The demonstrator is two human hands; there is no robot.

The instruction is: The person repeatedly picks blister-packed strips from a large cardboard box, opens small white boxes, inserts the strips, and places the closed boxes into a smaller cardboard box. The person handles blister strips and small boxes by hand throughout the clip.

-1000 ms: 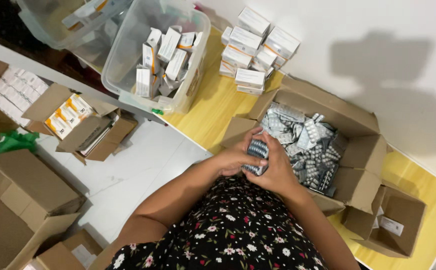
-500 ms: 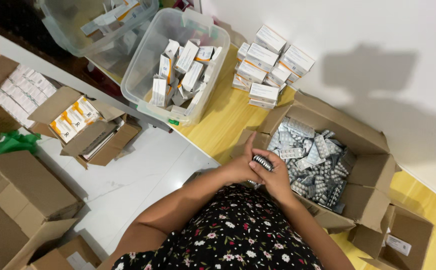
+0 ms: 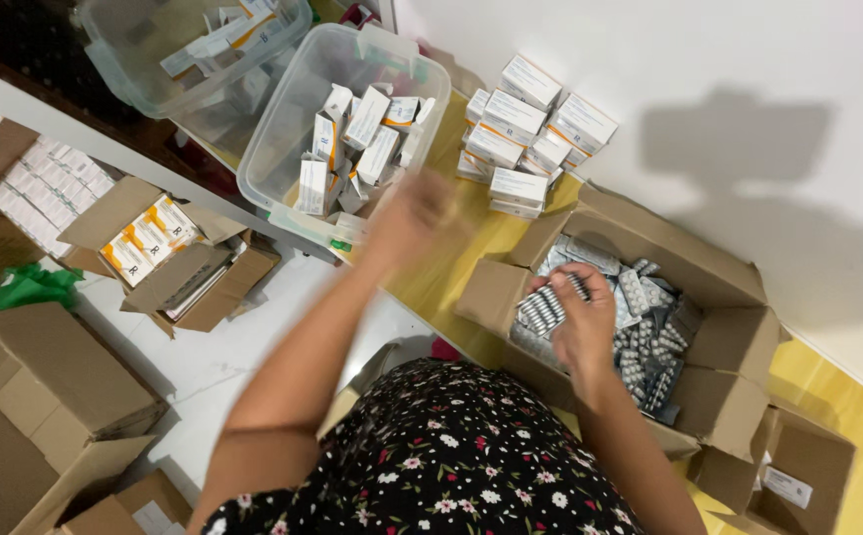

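Note:
My right hand (image 3: 586, 322) grips a stack of silver blister packs (image 3: 542, 307) at the near left corner of an open cardboard box (image 3: 719, 272) filled with several loose blister packs. My left hand (image 3: 414, 216) is blurred, stretched out over the yellow surface toward a clear plastic bin (image 3: 283, 149) of white medicine cartons. Whether the left hand holds anything cannot be made out. A pile of white cartons (image 3: 529, 134) lies just beyond the box.
A second clear bin (image 3: 119, 54) stands at the top left. Open cardboard boxes (image 3: 169, 263) with orange-and-white cartons sit on the left, more boxes (image 3: 35, 396) below them, and a small box (image 3: 798, 466) at the lower right. A white wall rises on the right.
My left hand has left the blister stack and swung out toward the clear bin. My right hand keeps the stack by the box. The view has shifted slightly.

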